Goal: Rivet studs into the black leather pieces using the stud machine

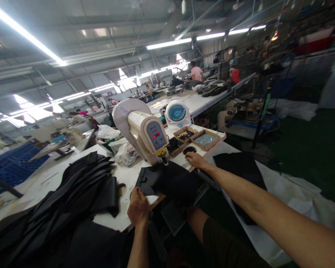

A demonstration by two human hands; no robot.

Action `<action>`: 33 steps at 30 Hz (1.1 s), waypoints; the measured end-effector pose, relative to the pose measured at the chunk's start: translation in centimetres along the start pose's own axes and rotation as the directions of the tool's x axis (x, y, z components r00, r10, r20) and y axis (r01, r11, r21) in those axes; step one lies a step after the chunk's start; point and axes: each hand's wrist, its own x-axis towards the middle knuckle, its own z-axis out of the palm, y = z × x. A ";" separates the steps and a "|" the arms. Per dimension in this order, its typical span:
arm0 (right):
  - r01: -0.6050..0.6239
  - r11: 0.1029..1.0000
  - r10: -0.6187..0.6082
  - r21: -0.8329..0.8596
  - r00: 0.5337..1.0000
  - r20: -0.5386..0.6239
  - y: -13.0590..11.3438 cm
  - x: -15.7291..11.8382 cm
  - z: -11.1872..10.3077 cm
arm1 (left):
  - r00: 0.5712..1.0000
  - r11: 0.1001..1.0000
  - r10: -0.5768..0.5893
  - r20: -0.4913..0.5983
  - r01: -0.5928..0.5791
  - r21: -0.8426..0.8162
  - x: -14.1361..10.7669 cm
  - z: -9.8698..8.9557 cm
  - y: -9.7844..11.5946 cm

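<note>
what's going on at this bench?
A person's left hand has its fingers on the edge of a black piece of material, which lies beneath the head of a white machine. Their right hand is at a small round dish; whether it holds anything is too small to tell. More black pieces lie heaped to the left.

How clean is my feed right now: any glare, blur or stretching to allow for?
Head view: the ceiling tube at upper left glares, and bright patches along the far left wash out; same view, the right forearm looks stretched toward the corner; same view, the black fabric by the left hand shows little detail, and the far right is dim and smeared.
</note>
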 end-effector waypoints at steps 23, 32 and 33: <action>-0.034 0.999 0.035 -0.014 0.997 0.068 -0.5 0.0 -0.1 | 0.988 0.987 -0.150 -0.030 0.148 -0.064 -0.5 -0.7 1.1; -0.096 0.995 0.098 -0.022 0.985 0.139 -1.6 0.0 -1.2 | 0.984 0.984 -0.176 0.025 0.176 0.003 -0.3 -0.8 1.4; -0.102 0.994 0.105 -0.026 0.983 0.149 -1.7 0.0 -1.3 | 0.982 0.983 -0.185 0.032 0.185 0.009 -0.3 -0.9 1.5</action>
